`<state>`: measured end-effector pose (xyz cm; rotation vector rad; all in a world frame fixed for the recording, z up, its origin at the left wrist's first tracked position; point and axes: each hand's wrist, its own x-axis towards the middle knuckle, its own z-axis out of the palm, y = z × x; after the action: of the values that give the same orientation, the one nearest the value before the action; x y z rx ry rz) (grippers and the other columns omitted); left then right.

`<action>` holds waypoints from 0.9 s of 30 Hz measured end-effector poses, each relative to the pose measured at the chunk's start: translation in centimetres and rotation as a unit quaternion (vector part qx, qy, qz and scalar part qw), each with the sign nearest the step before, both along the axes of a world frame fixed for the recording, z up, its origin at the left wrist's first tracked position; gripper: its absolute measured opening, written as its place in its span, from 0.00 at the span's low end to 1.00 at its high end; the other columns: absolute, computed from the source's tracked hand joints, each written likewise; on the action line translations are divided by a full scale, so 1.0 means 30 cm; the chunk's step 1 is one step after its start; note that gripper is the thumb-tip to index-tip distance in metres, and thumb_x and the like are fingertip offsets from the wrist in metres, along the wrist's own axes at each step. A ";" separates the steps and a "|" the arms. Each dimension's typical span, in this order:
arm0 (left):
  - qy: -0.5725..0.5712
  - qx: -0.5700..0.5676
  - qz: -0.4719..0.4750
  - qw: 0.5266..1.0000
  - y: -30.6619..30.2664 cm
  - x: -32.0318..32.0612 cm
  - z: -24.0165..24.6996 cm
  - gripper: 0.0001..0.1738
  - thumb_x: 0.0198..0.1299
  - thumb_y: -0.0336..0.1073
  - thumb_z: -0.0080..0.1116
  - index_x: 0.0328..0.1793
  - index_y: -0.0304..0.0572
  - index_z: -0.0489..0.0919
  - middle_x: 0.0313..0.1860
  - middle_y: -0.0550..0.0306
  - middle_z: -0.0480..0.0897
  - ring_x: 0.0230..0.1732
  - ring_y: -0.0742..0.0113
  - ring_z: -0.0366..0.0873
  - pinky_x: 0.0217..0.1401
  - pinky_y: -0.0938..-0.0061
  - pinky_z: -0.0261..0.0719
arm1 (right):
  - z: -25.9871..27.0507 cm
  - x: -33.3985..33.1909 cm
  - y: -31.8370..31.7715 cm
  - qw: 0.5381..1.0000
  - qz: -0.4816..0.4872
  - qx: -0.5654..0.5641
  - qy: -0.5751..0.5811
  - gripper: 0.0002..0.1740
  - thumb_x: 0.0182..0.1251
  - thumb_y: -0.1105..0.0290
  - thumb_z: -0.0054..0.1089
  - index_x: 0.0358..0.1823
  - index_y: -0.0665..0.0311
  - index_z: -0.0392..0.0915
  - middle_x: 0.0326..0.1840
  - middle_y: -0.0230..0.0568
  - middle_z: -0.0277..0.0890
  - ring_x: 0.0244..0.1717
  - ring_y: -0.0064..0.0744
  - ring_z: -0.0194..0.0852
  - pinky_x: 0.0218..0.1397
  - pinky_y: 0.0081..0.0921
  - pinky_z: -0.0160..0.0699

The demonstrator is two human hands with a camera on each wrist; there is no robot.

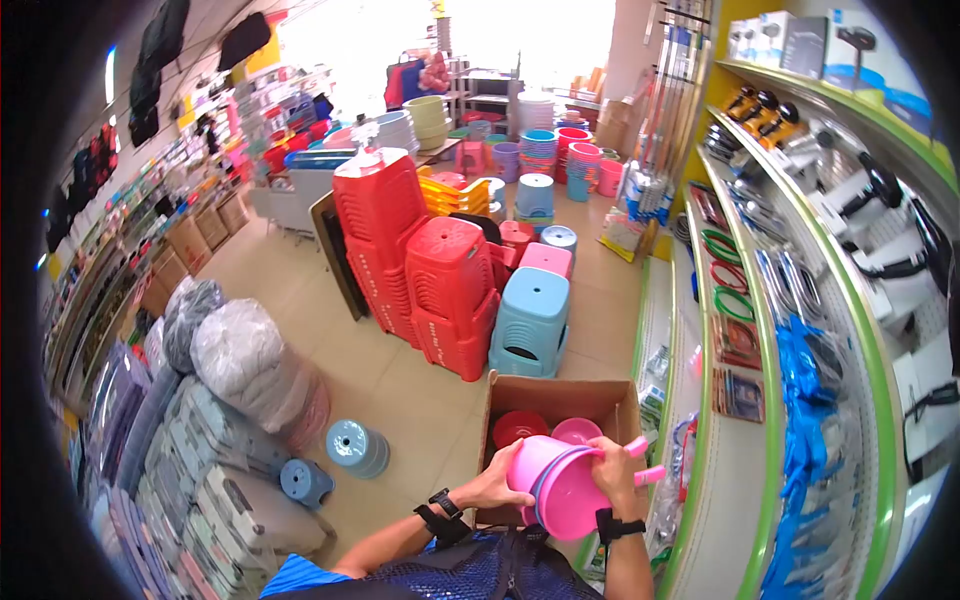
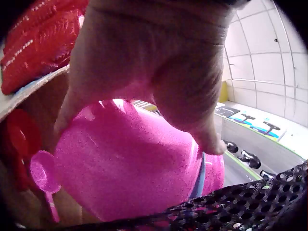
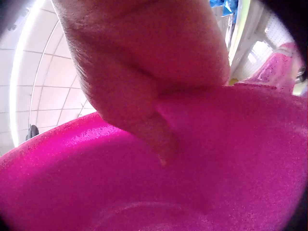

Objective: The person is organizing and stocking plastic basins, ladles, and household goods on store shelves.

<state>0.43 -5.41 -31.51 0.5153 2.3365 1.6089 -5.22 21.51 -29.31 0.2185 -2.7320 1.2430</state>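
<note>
Both hands hold a nested stack of plastic water dippers (image 1: 578,497) over an open cardboard box (image 1: 565,398). The outer ones are bright pink, with a bluish rim between them, and two pink handles point right. My left hand (image 1: 493,484) grips the stack's left side, and in the left wrist view the thumb reaches to the rims. On the right, my right hand (image 1: 614,470) grips the rim near the handles, its thumb (image 3: 161,139) inside the top dipper. In the box lie a red dipper (image 1: 519,427) and a smaller pink dipper (image 2: 44,168).
Shelves (image 1: 690,400) with hanging goods run close along the right. Ahead of the box stand blue stools (image 1: 532,310) and tall stacks of red stools (image 1: 450,300). Two small blue stools (image 1: 357,449) stand on the floor at left, beside wrapped bundles (image 1: 240,345) and grey storage boxes (image 1: 245,500).
</note>
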 end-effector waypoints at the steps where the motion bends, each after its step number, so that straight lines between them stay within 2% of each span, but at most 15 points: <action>1: -0.027 -0.008 0.009 1.000 0.009 0.005 0.017 0.74 0.42 0.66 0.75 0.81 0.31 0.40 0.80 0.35 0.45 0.81 0.43 0.42 0.82 0.53 0.46 | 0.039 0.008 -0.009 1.000 -0.008 0.017 -0.001 0.13 0.59 0.74 0.55 0.43 0.59 0.84 0.36 0.54 0.83 0.42 0.57 0.83 0.46 0.48 0.81; 5: -0.037 0.032 0.017 0.999 0.042 0.006 0.068 0.73 0.44 0.62 0.76 0.82 0.33 0.39 0.80 0.37 0.47 0.81 0.47 0.45 0.82 0.56 0.48 | 0.092 0.024 -0.019 0.999 -0.029 0.020 0.028 0.14 0.59 0.74 0.56 0.46 0.59 0.83 0.39 0.54 0.83 0.44 0.56 0.82 0.49 0.48 0.80; 7: -0.105 0.137 0.032 0.984 0.057 0.003 0.086 0.71 0.46 0.57 0.77 0.82 0.34 0.39 0.80 0.39 0.49 0.80 0.51 0.49 0.81 0.60 0.49 | 0.111 0.028 -0.020 0.998 -0.038 0.010 0.039 0.14 0.60 0.73 0.56 0.47 0.61 0.83 0.41 0.55 0.83 0.45 0.57 0.82 0.49 0.48 0.80; 9: -0.127 0.150 0.031 0.980 0.054 -0.012 0.038 0.68 0.49 0.52 0.76 0.82 0.33 0.39 0.80 0.40 0.50 0.79 0.54 0.52 0.81 0.62 0.51 | 0.118 0.031 -0.017 0.992 -0.023 -0.024 0.123 0.14 0.62 0.70 0.59 0.48 0.65 0.82 0.43 0.58 0.82 0.46 0.58 0.81 0.49 0.47 0.80; 12: -0.206 0.226 0.078 0.949 0.041 -0.035 -0.083 0.59 0.59 0.42 0.67 0.83 0.36 0.35 0.74 0.46 0.62 0.68 0.60 0.69 0.63 0.66 0.77 | 0.215 0.074 -0.027 0.972 -0.087 0.004 0.217 0.13 0.65 0.66 0.60 0.42 0.69 0.81 0.43 0.59 0.81 0.45 0.58 0.81 0.46 0.46 0.79; 15: -0.190 0.239 0.125 0.944 0.031 -0.054 -0.102 0.58 0.59 0.41 0.67 0.83 0.36 0.35 0.73 0.46 0.63 0.68 0.60 0.69 0.63 0.67 0.77 | 0.237 0.145 0.009 0.984 -0.146 -0.001 0.098 0.13 0.66 0.65 0.60 0.35 0.70 0.80 0.38 0.57 0.82 0.40 0.57 0.81 0.42 0.47 0.78; 16: -0.210 0.274 0.136 0.928 0.043 -0.047 -0.021 0.67 0.51 0.51 0.74 0.81 0.29 0.38 0.79 0.39 0.52 0.79 0.55 0.53 0.80 0.62 0.54 | 0.236 0.175 0.009 0.981 -0.188 0.022 0.051 0.17 0.67 0.61 0.60 0.29 0.70 0.78 0.33 0.57 0.81 0.35 0.57 0.81 0.38 0.47 0.76; 19: -0.111 0.204 0.182 0.956 0.060 -0.049 0.069 0.69 0.48 0.53 0.76 0.81 0.29 0.39 0.79 0.38 0.52 0.78 0.54 0.54 0.79 0.62 0.55 | 0.162 0.238 0.009 0.972 -0.228 0.031 -0.053 0.21 0.69 0.58 0.60 0.29 0.73 0.78 0.28 0.58 0.79 0.30 0.54 0.81 0.34 0.46 0.74; 20: -0.067 0.157 0.199 0.965 0.060 -0.051 0.071 0.71 0.45 0.56 0.77 0.81 0.29 0.40 0.78 0.37 0.53 0.78 0.51 0.53 0.80 0.60 0.54 | 0.029 0.240 0.025 0.970 -0.227 0.006 -0.090 0.21 0.71 0.56 0.59 0.36 0.72 0.79 0.29 0.51 0.82 0.32 0.49 0.84 0.38 0.45 0.80; 21: -0.065 0.160 0.210 0.962 0.065 -0.051 0.077 0.71 0.45 0.56 0.77 0.81 0.29 0.40 0.78 0.37 0.53 0.78 0.51 0.53 0.80 0.60 0.54 | -0.001 0.251 0.015 0.972 -0.216 0.010 -0.089 0.21 0.71 0.56 0.59 0.36 0.72 0.79 0.29 0.51 0.82 0.32 0.49 0.84 0.38 0.45 0.80; 22: 0.007 0.112 0.204 0.972 0.074 -0.045 0.087 0.72 0.43 0.57 0.78 0.81 0.29 0.41 0.77 0.36 0.53 0.78 0.49 0.52 0.80 0.59 0.53 | -0.023 0.254 -0.002 0.931 -0.187 -0.246 -0.195 0.20 0.72 0.57 0.58 0.42 0.72 0.77 0.35 0.49 0.82 0.36 0.48 0.84 0.42 0.46 0.82; 23: 0.078 0.059 0.200 0.975 0.081 -0.035 0.107 0.72 0.41 0.58 0.79 0.81 0.30 0.42 0.77 0.35 0.53 0.78 0.47 0.51 0.80 0.58 0.52 | -0.047 0.257 -0.019 0.814 -0.145 -0.480 -0.294 0.20 0.73 0.58 0.57 0.49 0.71 0.76 0.41 0.46 0.83 0.41 0.46 0.85 0.46 0.46 0.85; 24: 0.119 0.074 0.187 0.972 0.093 -0.027 0.125 0.74 0.38 0.59 0.80 0.80 0.30 0.44 0.76 0.34 0.52 0.78 0.44 0.50 0.80 0.56 0.50 | -0.073 0.263 -0.033 0.734 -0.101 -0.602 -0.297 0.21 0.74 0.62 0.55 0.61 0.69 0.70 0.56 0.45 0.78 0.53 0.46 0.81 0.58 0.49 0.83; 25: 0.165 0.063 0.165 0.970 0.101 -0.020 0.140 0.75 0.35 0.58 0.81 0.80 0.29 0.45 0.76 0.33 0.52 0.78 0.43 0.50 0.81 0.56 0.50 | -0.112 0.259 -0.045 0.736 -0.091 -0.595 -0.310 0.21 0.74 0.62 0.55 0.61 0.69 0.70 0.56 0.45 0.78 0.53 0.46 0.81 0.58 0.49 0.83; 27: 0.228 0.007 0.137 0.964 0.114 0.016 0.225 0.75 0.33 0.57 0.82 0.79 0.30 0.45 0.76 0.32 0.52 0.78 0.39 0.50 0.80 0.55 0.50 | -0.231 0.239 -0.067 0.645 -0.090 -0.710 -0.269 0.22 0.75 0.65 0.54 0.65 0.68 0.67 0.63 0.48 0.73 0.62 0.45 0.75 0.63 0.48 0.79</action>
<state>0.91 -1.99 -24.75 0.6480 2.8421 1.7802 1.95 19.51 -36.25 -0.6510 -1.0713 3.1250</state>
